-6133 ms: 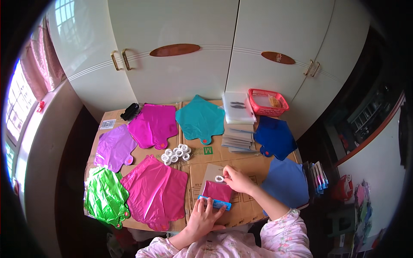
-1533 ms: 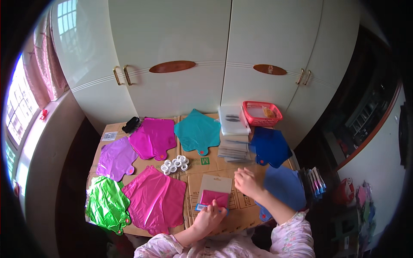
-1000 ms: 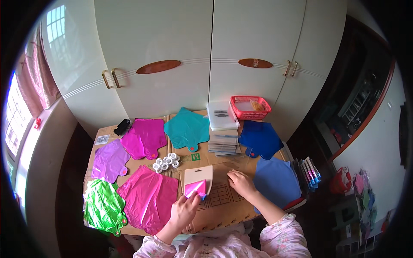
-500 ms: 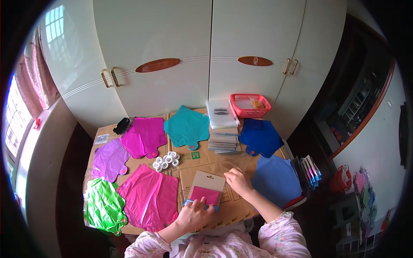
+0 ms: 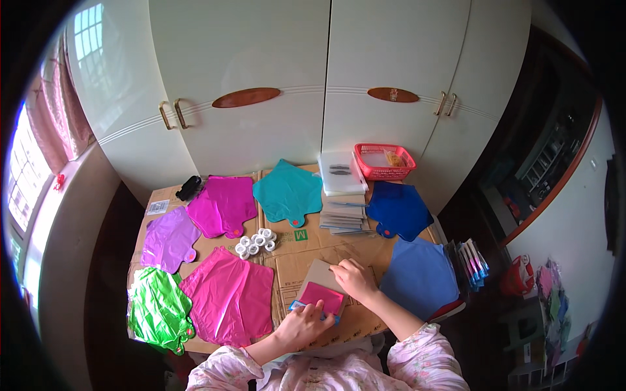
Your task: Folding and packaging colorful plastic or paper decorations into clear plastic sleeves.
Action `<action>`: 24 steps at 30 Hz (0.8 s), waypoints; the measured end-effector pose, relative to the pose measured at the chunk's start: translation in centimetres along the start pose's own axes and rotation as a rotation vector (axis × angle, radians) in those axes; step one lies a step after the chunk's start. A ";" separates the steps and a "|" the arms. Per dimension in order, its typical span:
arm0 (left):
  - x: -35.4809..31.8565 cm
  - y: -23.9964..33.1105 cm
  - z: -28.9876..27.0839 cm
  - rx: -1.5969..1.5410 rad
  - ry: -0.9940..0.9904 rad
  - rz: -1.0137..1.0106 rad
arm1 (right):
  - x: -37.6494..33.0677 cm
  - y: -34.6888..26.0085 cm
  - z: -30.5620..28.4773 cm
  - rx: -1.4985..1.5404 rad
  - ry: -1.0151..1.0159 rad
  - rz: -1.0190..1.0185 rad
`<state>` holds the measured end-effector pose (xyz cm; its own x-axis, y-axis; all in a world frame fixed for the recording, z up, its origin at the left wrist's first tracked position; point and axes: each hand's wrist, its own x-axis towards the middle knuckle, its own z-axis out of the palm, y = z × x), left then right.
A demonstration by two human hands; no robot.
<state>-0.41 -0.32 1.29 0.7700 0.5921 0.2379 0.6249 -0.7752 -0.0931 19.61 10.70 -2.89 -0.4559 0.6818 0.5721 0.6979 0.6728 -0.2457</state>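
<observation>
Grey-beige card (image 5: 317,272) lies at the near middle of the cardboard-covered table (image 5: 287,257), turned a little so that its far end points to the right. On its nearer half sits a folded pink packet (image 5: 324,295), with a blue strip (image 5: 296,305) along the card's near edge. The left hand (image 5: 304,324) rests over that strip, its fingers spread, one reaching onto the pink. The right hand (image 5: 354,279) is at the card's far right edge with curled fingers, the tips drawn close; whether they pinch anything, I cannot tell. Just beyond and to the left sits a cluster of white rings (image 5: 253,246). Flat foil shapes ring the work: bright green (image 5: 158,306) and pink (image 5: 229,296) at the near left, lilac (image 5: 168,240) and magenta (image 5: 225,203) behind them, teal (image 5: 287,190) at the far middle, dark blue (image 5: 400,208) and paler blue (image 5: 419,277) on the right. Between the teal and dark blue ones stands a pile of grey cards (image 5: 343,215), with clear bags (image 5: 340,174) behind it and a red basket (image 5: 385,173) beside those. Small upright packs (image 5: 471,262) stand together past the pale blue foil.
</observation>
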 end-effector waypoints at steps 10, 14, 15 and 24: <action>-1.1 -0.3 0.7 0.030 0.053 -0.009 | 0.4 -0.7 0.7 0.026 0.045 -0.008; -1.4 -0.9 0.9 0.078 0.084 0.005 | 0.3 -0.9 0.9 0.053 0.047 0.006; -1.5 -1.1 1.0 0.086 0.092 0.015 | 0.2 -1.0 1.0 0.060 0.038 0.018; -1.3 -2.2 2.0 0.130 0.134 0.023 | -0.2 -2.0 1.9 0.125 0.024 -0.026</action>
<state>-2.52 1.06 -0.72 0.7655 0.5333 0.3600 0.6255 -0.7480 -0.2220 17.25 9.70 -4.00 -0.4581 0.6579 0.5978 0.6113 0.7214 -0.3255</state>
